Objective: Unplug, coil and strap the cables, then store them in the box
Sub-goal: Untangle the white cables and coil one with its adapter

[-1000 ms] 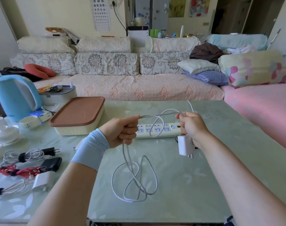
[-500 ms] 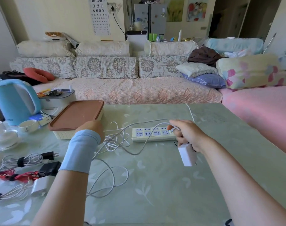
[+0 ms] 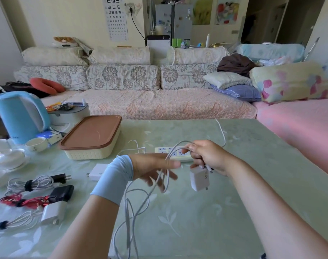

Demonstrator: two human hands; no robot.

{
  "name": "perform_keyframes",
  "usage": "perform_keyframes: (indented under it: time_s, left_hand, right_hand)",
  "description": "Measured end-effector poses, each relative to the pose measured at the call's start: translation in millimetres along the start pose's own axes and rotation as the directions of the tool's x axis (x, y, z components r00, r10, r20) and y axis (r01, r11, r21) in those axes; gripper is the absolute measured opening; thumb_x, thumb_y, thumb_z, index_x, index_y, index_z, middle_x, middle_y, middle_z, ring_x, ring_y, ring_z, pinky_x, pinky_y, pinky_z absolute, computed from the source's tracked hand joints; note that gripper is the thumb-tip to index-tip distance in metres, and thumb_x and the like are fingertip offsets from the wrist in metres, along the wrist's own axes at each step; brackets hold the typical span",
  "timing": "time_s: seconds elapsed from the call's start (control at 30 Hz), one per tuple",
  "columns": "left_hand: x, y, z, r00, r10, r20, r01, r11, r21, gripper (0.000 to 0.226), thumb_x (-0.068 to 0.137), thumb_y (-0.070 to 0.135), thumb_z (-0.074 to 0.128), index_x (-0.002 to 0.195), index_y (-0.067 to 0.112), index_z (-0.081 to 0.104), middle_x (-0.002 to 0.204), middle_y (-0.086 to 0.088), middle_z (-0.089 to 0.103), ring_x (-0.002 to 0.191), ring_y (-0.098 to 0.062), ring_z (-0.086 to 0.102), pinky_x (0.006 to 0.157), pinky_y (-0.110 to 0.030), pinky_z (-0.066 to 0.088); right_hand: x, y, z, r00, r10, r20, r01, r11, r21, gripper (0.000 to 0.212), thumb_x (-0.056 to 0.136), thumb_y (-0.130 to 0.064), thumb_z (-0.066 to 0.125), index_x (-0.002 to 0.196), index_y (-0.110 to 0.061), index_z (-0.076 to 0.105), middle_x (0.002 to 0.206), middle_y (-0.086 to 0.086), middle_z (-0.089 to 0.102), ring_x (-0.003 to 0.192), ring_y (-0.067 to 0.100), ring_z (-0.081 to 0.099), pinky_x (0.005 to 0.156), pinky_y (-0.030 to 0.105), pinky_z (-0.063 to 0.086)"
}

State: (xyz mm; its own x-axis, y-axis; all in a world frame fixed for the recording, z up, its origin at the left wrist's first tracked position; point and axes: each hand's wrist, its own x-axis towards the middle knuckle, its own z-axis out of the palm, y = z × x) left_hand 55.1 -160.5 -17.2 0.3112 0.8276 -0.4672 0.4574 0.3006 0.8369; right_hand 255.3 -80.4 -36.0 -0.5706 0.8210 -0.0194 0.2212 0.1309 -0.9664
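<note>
Cable [image 3: 129, 221]: loose loops hang low over the near edge of the counter [image 3: 206, 230]. Far left, three strapped bundles [image 3: 38, 184] lie flat with their plugs. Left hand [image 3: 153, 171] — fingers spread and straight, blurred, strands draped across them, no grip. Right hand [image 3: 208, 156] is curled tight round the cable's upper strands; charger [image 3: 199, 177] dangles just under it. Strip [image 3: 160, 150] lies behind both hands. Box [image 3: 92, 137] sits further back-left, lid on — kettle [image 3: 21, 116] beyond it.
</note>
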Motion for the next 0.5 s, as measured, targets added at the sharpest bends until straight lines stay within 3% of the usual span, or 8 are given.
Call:
perform_keyframes:
  time_s: [0.1, 0.2, 0.3, 0.4, 0.47, 0.5]
  left_hand:
    - [0, -2, -3, 1.0, -0.012, 0.016, 0.008, 0.974, 0.225, 0.041, 0.085, 0.042, 0.067, 0.119, 0.021, 0.057, 0.093, 0.002, 0.075, 0.053, -0.012, 0.045, 0.049, -0.021, 0.031]
    - [-2, -5, -10, 1.0, -0.01, -0.02, 0.015, 0.96, 0.281, 0.046, 0.069, 0.051, 0.071, 0.104, 0.022, 0.071, 0.064, 0.005, 0.066, 0.049, -0.01, 0.039, 0.048, -0.022, 0.029]
    - [-7, -6, -18, 0.986, -0.143, -0.082, 0.165, 0.89, 0.425, 0.053, 0.071, 0.058, 0.065, 0.107, 0.02, 0.07, 0.075, 0.01, 0.072, 0.051, -0.014, 0.032, 0.049, -0.022, 0.029]
    - [-10, -8, -25, 0.934, -0.301, -0.192, 0.357, 0.798, 0.486, 0.041, 0.086, 0.051, 0.059, 0.114, 0.021, 0.062, 0.09, 0.012, 0.075, 0.051, -0.016, 0.025, 0.049, -0.023, 0.025]
    - [-16, -11, -28, 0.894, -0.335, -0.298, 0.448, 0.694, 0.563, 0.042, 0.089, 0.058, 0.052, 0.111, 0.025, 0.063, 0.08, 0.015, 0.074, 0.05, -0.014, 0.03, 0.046, -0.022, 0.029]
    - [-18, -14, -30, 0.887, -0.303, -0.347, 0.456, 0.693, 0.558, 0.042, 0.088, 0.061, 0.051, 0.105, 0.025, 0.068, 0.069, 0.015, 0.07, 0.049, -0.013, 0.031, 0.046, -0.022, 0.03]
  right_hand:
    - [0, 0, -6, 0.999, -0.002, -0.039, 0.004, 0.999, 0.047, 0.033, 0.107, -0.011, 0.033, 0.094, -0.007, 0.063, 0.061, -0.003, 0.028, 0.049, 0.011, 0.026, 0.054, 0.027, 0.04]
    - [-1, 0, -12, 0.995, 0.041, -0.096, -0.034, 0.996, 0.079, 0.031, 0.107, -0.012, 0.034, 0.09, -0.009, 0.06, 0.059, -0.004, 0.029, 0.046, 0.008, 0.021, 0.047, 0.025, 0.02]
    - [-1, -4, -22, 0.984, 0.081, -0.16, -0.07, 0.995, 0.072, 0.03, 0.103, -0.011, 0.038, 0.084, -0.011, 0.061, 0.056, -0.005, 0.027, 0.044, 0.007, 0.017, 0.045, 0.022, 0.01]
    - [-3, -6, -31, 0.979, 0.119, -0.164, -0.108, 0.991, 0.076, 0.029, 0.098, -0.013, 0.042, 0.086, -0.008, 0.067, 0.056, -0.005, 0.023, 0.043, 0.008, 0.014, 0.047, 0.024, 0.007]
    - [-5, -5, -31, 0.976, 0.111, -0.186, -0.114, 0.993, -0.007, 0.025, 0.094, -0.015, 0.049, 0.09, -0.004, 0.071, 0.058, -0.004, 0.023, 0.044, 0.009, 0.015, 0.047, 0.024, 0.008]
    - [-7, -5, -30, 0.973, 0.094, -0.209, -0.111, 0.991, -0.073, 0.02, 0.092, -0.016, 0.056, 0.091, -0.004, 0.073, 0.055, -0.005, 0.027, 0.042, 0.009, 0.018, 0.044, 0.022, 0.011]
